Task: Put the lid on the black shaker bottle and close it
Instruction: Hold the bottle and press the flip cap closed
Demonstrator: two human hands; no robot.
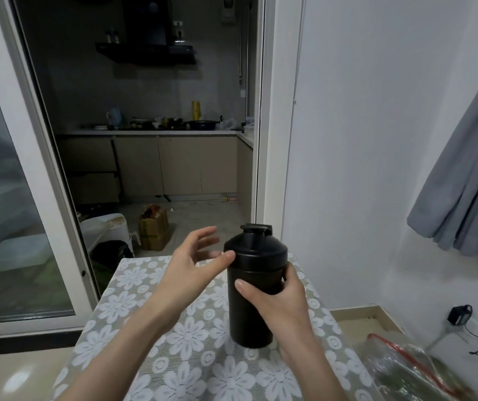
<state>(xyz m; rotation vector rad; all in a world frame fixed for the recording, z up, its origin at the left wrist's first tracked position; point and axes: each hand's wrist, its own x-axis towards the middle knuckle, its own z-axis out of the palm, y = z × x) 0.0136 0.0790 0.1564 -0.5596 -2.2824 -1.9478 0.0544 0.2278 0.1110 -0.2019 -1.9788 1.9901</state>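
the black shaker bottle (250, 299) stands upright on the table (133, 285) with its flowered cloth, the lid (256, 248) sitting on top; whether it is fully seated is hard to tell. the right hand (278, 302) grasps the bottle's body. the left hand (194, 264) is spread loose, thumb tip touching the lid's edge.

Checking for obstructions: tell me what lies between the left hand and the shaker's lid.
Nothing. In the head view the left hand is open beside the lid, its thumb tip at the lid's edge. The right hand grips the bottle lower down.
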